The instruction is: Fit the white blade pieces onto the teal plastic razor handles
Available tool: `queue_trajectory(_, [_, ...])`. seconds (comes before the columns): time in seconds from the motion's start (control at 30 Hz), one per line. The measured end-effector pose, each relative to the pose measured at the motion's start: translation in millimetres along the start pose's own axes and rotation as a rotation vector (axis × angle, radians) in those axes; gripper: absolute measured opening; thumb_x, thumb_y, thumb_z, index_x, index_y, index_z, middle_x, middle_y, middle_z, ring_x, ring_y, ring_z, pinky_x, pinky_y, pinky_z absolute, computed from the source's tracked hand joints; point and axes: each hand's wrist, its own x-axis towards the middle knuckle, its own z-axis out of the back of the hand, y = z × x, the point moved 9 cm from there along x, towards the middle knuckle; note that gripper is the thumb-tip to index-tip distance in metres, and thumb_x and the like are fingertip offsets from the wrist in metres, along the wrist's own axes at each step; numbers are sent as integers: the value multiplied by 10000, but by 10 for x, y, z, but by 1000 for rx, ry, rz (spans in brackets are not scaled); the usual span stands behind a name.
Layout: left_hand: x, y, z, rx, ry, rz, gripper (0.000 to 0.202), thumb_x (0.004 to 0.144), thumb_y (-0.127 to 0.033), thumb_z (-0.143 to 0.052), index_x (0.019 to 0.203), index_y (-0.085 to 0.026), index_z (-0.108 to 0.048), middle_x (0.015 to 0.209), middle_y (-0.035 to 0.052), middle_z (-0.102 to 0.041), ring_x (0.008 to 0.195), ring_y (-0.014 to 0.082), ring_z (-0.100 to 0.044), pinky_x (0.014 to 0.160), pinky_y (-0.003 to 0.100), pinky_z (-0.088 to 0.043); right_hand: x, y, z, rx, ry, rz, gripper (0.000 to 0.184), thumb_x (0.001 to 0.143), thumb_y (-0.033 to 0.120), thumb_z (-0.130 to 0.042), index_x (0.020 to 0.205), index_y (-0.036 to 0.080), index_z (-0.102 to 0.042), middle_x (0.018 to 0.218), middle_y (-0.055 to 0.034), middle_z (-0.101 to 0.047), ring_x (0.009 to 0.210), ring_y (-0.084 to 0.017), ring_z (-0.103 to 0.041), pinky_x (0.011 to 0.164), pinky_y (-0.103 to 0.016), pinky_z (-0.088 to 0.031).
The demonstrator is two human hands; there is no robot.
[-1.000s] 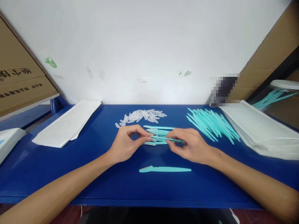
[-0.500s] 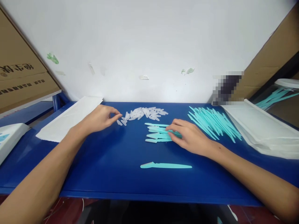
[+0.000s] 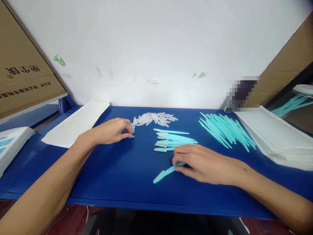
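My right hand (image 3: 195, 163) is closed on the handle of a turquoise eyebrow razor (image 3: 162, 175), whose blade end points left and toward the front edge. Behind that hand several more turquoise eyebrow razors (image 3: 174, 137) lie side by side, blade ends to the left. My left hand (image 3: 116, 131) pinches a small clear plastic blade cap (image 3: 133, 136), of which only the tip shows past the fingers. Just beyond those fingers spreads a pile of clear blade caps (image 3: 153, 119).
A heap of turquoise razors (image 3: 226, 129) lies at the back right of the blue table (image 3: 117, 182). White plastic bags (image 3: 281, 137) are at the right, near a lidded clear jar (image 3: 297, 101). Another white bag (image 3: 75, 122) and a cardboard box (image 3: 26, 65) stand left.
My right hand has come from the row toward the front edge and picked up the single razor there, tilting it. My left hand has moved slightly right and nearer, a cap in its fingertips.
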Motion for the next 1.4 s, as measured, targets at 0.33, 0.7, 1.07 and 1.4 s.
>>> queue_trajectory(0.33, [109,-682,-180,75,-175,-193,230,982,-255,-498,1035,-198,-714,932,78,-734,836,209,-693,746,285,-489,46,-56,150,-183,-291,59,233,1040,202,-388,968,177,-608,832,-52,-687,703,-162,-606,795,-351,-445])
queue_trajectory(0.7, [99,-637,-78,-74,-451,-175,233,962,-206,-520,1095,-189,-710,986,68,-753,850,194,-698,728,283,-530,-54,-419,309,-91,-444,-135,124,997,217,-429,1069,192,-527,929,-48,-651,637,-130,-574,576,-271,-425])
queue_trajectory(1.07, [90,-700,-48,-281,-542,-139,91,906,-246,-674,949,-191,-732,817,16,-714,727,136,-643,645,236,-482,-65,-506,273,-124,-401,-225,162,1020,239,-401,1055,193,-552,926,-38,-648,674,-148,-582,596,-287,-403])
queue_trajectory(1.4, [67,-791,-41,-362,-552,-224,114,915,-256,-676,956,-176,-746,834,47,-729,772,158,-660,704,267,-518,-34,-463,208,-108,-350,-197,194,1034,249,-377,1077,191,-557,959,-46,-633,713,-154,-582,619,-286,-392])
